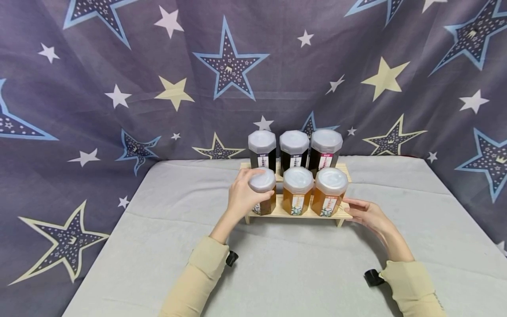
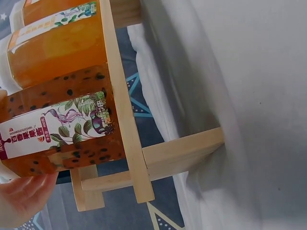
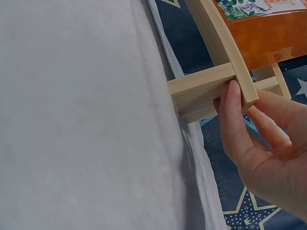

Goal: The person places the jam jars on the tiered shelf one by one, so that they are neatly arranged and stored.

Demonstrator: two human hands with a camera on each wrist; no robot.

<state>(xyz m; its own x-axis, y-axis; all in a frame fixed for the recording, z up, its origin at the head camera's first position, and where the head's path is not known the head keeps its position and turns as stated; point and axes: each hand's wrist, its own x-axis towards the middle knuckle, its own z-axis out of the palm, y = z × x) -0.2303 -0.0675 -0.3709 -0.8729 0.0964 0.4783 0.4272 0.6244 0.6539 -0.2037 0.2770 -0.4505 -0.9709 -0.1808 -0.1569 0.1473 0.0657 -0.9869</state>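
My left hand (image 1: 242, 193) grips the front left jar (image 1: 263, 180), fingers and thumb about its pale lid and sides. In the left wrist view this jam jar (image 2: 55, 115) is amber-brown with dark seeds and stands on the lower step of a two-step wooden rack (image 2: 125, 110). Beside it on that step are an orange jar (image 1: 298, 185) and another orange jar (image 1: 331, 187). My right hand (image 1: 370, 216) pinches the right end of the lower step, and the right wrist view shows its fingers round the wooden board (image 3: 240, 79).
Three dark jars stand on the upper step: a left one (image 1: 262, 147), a middle one (image 1: 294, 147) and a right one (image 1: 325, 147). The rack stands on a grey cloth-covered table (image 1: 285, 273). Behind rises a star-patterned curtain (image 1: 277, 88).
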